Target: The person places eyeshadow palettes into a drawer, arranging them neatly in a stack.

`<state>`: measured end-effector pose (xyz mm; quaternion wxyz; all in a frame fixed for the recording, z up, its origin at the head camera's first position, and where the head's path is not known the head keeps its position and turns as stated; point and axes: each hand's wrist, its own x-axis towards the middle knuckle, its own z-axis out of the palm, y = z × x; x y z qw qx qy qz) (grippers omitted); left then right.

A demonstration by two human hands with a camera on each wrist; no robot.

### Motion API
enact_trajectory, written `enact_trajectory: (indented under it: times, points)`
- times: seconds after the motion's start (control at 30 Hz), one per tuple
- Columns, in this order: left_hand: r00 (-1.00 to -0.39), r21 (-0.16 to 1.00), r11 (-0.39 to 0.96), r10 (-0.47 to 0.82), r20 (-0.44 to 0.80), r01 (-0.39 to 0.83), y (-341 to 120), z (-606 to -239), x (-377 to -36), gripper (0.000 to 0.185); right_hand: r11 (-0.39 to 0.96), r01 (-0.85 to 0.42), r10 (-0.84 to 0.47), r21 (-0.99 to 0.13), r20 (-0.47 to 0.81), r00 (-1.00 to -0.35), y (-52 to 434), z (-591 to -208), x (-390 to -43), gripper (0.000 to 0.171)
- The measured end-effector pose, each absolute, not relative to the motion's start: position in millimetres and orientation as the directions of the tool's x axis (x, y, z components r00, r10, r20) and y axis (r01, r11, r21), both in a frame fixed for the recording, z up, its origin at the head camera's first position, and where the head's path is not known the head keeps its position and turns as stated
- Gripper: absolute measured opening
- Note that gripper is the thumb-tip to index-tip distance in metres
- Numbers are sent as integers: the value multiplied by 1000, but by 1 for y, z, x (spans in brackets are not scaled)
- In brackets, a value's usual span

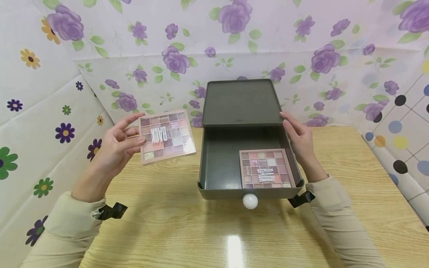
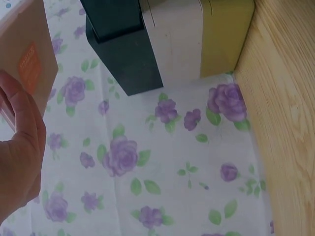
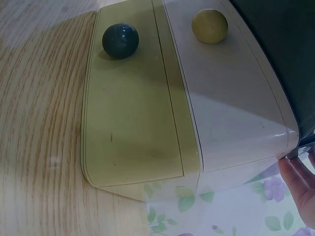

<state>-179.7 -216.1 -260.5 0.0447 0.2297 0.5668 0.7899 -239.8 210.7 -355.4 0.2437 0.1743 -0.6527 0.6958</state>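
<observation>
My left hand (image 1: 117, 145) pinches a pink eyeshadow palette (image 1: 167, 136) by its left edge and holds it in the air, left of a dark grey drawer unit (image 1: 241, 102). The unit's top drawer (image 1: 218, 163) is pulled out, its white knob (image 1: 250, 201) facing me. A second, matching palette (image 1: 266, 169) lies flat in the drawer's right half. My right hand (image 1: 299, 139) rests with straight fingers against the unit's right side. In the left wrist view my left hand (image 2: 19, 157) grips the palette's brown back (image 2: 27, 64). The right wrist view shows only my right hand's fingertips (image 3: 302, 184).
The unit stands at the back of a wooden table (image 1: 167, 223), against a flowered cloth backdrop (image 1: 151, 67). Below the dark drawer sit a white drawer (image 3: 231, 108) with a yellow knob (image 3: 209, 25) and a yellow drawer (image 3: 133, 123) with a dark knob (image 3: 120, 41), both closed.
</observation>
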Motion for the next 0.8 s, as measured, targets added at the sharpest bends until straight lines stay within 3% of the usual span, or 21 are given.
enact_trajectory:
  times: [0.23,0.8]
  points:
    - [-907,918,-363,311,284,162,-199,-258,-178,53,-4,-563,115,-826,559,-821,210,-354,-239,26]
    - [-907,974,-220,397,139,53,-141,-256,-181,59,-24,-565,112,-825,560,-821,210,-354,-238,27]
